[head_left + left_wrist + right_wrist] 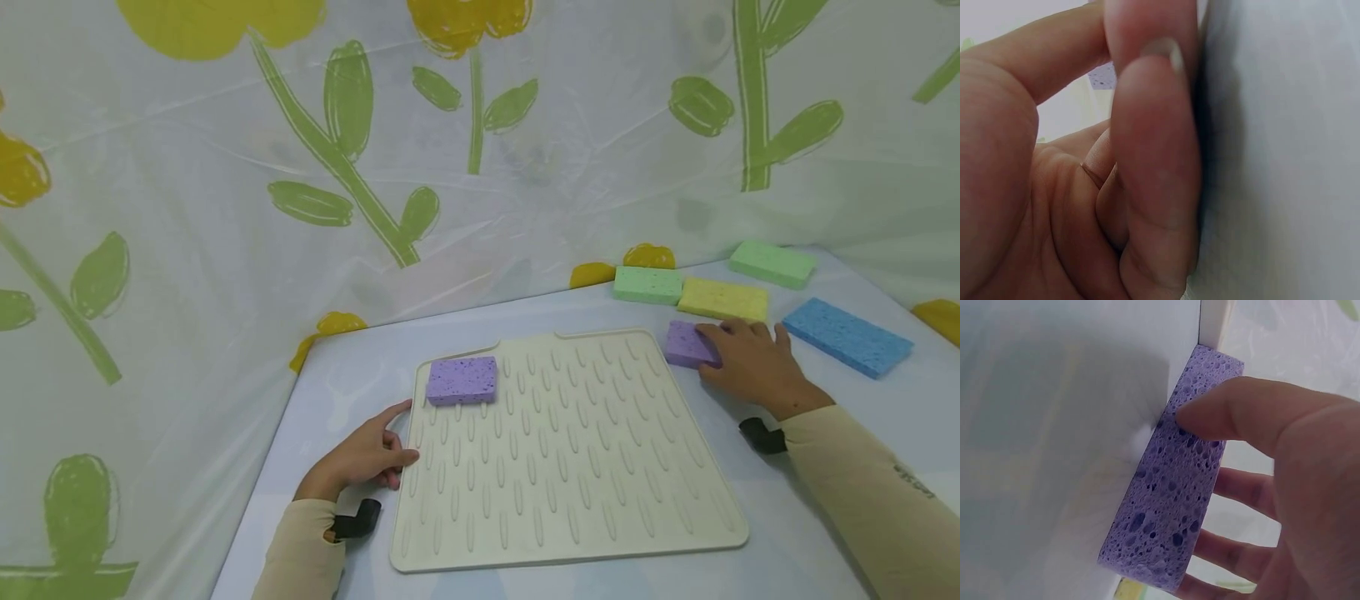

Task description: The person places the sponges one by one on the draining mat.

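Note:
My right hand [753,367] grips a purple sponge [686,344] at the mat's far right corner. In the right wrist view, the thumb presses one long side of this pitted sponge [1163,469], with the other fingers on its opposite side. A cream drying mat [570,450] with raised oval ridges lies on the table. Another purple sponge [462,381] sits flat in its far left corner. At the mat's left edge, my left hand [363,454] rests with index finger and thumb reaching to the rim. The remaining left fingers [1157,150] bend loosely against the tabletop.
Right of the mat, a yellow sponge [723,299] lies beside a green sponge [648,285], with a second green sponge [772,264] farther back. A larger blue sponge [847,337] lies at the right. A flower-printed curtain [540,208] hangs behind the table.

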### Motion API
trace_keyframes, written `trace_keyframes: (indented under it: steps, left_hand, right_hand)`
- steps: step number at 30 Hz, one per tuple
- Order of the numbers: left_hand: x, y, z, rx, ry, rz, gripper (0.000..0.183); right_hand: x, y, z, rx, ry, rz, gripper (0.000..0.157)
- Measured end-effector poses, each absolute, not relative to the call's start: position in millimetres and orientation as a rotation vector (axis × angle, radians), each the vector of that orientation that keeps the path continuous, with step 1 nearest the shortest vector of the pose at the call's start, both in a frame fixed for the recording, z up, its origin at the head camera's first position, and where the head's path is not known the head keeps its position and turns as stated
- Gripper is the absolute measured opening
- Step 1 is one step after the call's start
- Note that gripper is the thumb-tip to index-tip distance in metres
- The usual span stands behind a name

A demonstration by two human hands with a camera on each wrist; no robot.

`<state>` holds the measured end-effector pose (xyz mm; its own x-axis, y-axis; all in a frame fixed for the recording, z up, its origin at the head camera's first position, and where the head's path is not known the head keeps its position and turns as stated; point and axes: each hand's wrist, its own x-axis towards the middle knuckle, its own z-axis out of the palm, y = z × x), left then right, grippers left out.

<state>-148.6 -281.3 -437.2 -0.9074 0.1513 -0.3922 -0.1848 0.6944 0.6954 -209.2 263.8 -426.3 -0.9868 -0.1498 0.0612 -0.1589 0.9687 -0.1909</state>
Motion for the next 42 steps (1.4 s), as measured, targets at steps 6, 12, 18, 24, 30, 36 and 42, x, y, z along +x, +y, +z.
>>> trace_keyframes:
  steps: [6,12,18,24,30,36,42]
  left_hand:
    - [-147.6,-281.0,-436.9,-0.023,2.475,1.098,0.093]
    - [-148.4,-280.9,-436.9,-0.026,2.488,1.083,0.092]
    - [-149.4,-280.6,-436.0,-0.027,2.497,1.076,0.091]
    - [-149.9,-281.5,-437.9,-0.026,2.48,1.092,0.092]
    - [-149.7,-282.0,-439.9,-0.033,2.471,1.107,0.091]
    - [-149.6,-280.7,-439.2,-0.027,2.483,1.094,0.087]
    - [-148.2,-279.3,-436.7,-0.03,2.479,1.084,0.086]
  right_hand:
    - [-209.5,264.4,-425.9,0.217,-3.053,0.317,0.066]
    - [-209.9,263.8,-422.8,0.218,-3.02,0.314,0.068]
    - [-210.4,262.0,-418.6,0.255,-2.958,0.321,0.068]
    - [-208.2,261.3,-417.6,0.257,-2.937,0.358,0.069]
    - [-203.9,255.7,-413.3,0.305,-2.886,0.384,0.065]
    - [-198.3,241.5,-404.5,0.312,-2.826,0.422,0.065]
    - [-190.4,227.9,-396.0,0.318,-2.82,0.514,0.064]
